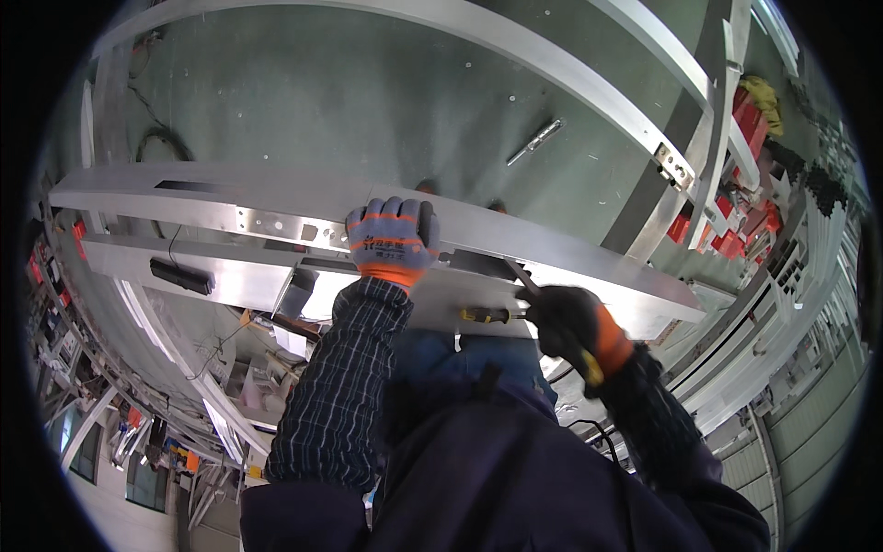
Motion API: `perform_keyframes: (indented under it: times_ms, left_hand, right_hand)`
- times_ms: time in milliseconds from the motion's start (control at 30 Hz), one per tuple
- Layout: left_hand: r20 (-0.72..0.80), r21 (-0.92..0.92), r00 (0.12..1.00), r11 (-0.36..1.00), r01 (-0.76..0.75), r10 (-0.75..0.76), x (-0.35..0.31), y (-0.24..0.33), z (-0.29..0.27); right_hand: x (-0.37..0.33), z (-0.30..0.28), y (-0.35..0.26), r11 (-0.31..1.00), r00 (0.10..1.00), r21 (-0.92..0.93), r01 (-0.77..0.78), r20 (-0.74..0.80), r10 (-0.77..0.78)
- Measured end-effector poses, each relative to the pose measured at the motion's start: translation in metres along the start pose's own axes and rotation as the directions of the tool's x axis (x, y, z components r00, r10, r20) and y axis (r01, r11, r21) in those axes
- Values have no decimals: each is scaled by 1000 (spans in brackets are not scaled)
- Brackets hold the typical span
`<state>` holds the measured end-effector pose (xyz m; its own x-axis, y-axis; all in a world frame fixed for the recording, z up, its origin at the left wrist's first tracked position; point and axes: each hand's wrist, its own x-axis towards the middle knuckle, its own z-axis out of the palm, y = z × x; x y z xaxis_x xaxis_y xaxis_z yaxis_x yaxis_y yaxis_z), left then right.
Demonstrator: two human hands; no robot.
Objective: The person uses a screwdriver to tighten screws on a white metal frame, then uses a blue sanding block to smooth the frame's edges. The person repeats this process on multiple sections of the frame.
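Note:
My left hand [394,237], in a grey glove with an orange cuff, is wrapped over a long silver metal profile [552,235]. Beside it, a bright metal plate with holes [276,224] sits along the profile's slot. My right hand [572,324], in a dark glove with an orange cuff, is closed round a hand tool [590,367] with a yellow and black handle end. The tool's thin grey metal end points toward the profile; its exact kind is hidden by the fist. Close by lies a screwdriver [485,316] with a yellow and black handle.
A black oblong object [181,275] rests on the nearer metal surface at left. On the green floor [322,92] lies a silver rod-like tool [534,142]. A curved-looking metal frame [552,57] spans the far side. Red items [733,225] and stacked profiles [809,276] are at right.

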<state>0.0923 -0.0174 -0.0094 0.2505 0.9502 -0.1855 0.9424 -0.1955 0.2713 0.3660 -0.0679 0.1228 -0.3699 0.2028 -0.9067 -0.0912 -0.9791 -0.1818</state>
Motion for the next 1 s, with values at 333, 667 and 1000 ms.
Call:
perform_keyframes:
  times_ms: [333, 667, 1000]
  left_hand:
    - [7, -15, 1000, 1000, 21, -21, -6, -3, 0]
    - [1, -19, 1000, 1000, 4, -4, -7, -1, -1]
    - [-6, 19, 1000, 1000, 5, -5, -7, 0, -4]
  right_hand:
    - [-14, -16, 16, 989, 999, 138, -46, 14, 44]
    - [-31, -8, 7, 958, 993, 272, -88, -55, 107]
    - [-39, -7, 10, 998, 998, 37, 55, -17, -55]
